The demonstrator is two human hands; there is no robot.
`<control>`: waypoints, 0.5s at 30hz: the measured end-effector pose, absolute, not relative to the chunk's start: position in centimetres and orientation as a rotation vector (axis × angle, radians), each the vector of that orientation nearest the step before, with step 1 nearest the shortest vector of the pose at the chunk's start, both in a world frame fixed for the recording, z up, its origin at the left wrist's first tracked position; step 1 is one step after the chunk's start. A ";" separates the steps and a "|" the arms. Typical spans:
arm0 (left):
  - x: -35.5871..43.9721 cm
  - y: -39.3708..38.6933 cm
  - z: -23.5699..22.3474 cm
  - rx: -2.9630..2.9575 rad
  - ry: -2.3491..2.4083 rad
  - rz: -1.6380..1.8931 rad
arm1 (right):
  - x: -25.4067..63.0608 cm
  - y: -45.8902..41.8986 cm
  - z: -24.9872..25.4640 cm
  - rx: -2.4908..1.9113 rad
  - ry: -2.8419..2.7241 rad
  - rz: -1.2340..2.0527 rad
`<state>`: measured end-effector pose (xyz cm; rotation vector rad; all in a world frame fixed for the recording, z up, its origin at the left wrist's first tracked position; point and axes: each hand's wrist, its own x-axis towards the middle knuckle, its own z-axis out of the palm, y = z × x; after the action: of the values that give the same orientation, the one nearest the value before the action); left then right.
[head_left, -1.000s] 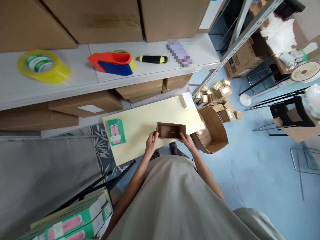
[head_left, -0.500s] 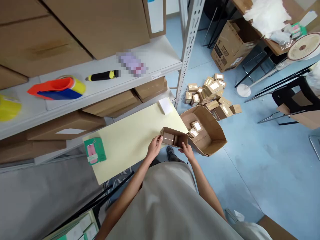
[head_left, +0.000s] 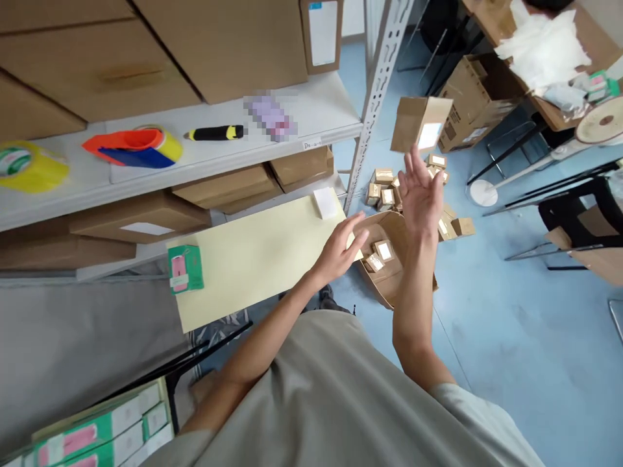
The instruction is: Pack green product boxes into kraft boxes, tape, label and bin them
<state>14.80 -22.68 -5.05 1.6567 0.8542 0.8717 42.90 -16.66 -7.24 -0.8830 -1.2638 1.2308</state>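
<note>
And now, upper right of frame: brown box [head_left: 421, 117], tilted, w/ white label [head_left: 429, 136] toward camera, in mid-air, in front of pile of small boxes [head_left: 387, 196] on floor [head_left: 511, 311]. Right under it, R hand [head_left: 419, 194], raised, palm in view, w/ fingers stretched up, gripping nothing; can't tell if touching box or just shy of it. Near ctr, L hand [head_left: 335, 251], empty too, w/ fingers loosely extended over right end of pale table [head_left: 253, 272]. At table's left end, left of ctr: green box [head_left: 187, 268], w/ pink pic on front. Right of ctr, partly behind R forearm [head_left: 416, 305]: big carton [head_left: 389, 280], w/ two little boxes [head_left: 383, 250] inside. Up top left, on shelf [head_left: 318, 104]: cutter [head_left: 217, 133], orange-&-blue tape gun [head_left: 139, 146], yellow tape roll [head_left: 41, 170].
</note>
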 end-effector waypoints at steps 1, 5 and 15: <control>13.0 -23.6 -5.7 1.626 0.899 0.827 | 42.4 -15.3 -6.4 -0.961 -1.293 1.170; 5.1 -27.4 -10.6 1.397 1.158 0.728 | 35.7 -16.1 -6.7 -1.244 -1.355 1.083; -10.9 -45.3 -17.0 0.663 1.758 1.180 | 13.0 -28.1 -15.6 -1.085 -1.452 2.165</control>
<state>-10.92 -45.25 -16.98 0.6632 1.7581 1.1797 13.00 -28.14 -15.57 -1.0848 -1.4520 2.1649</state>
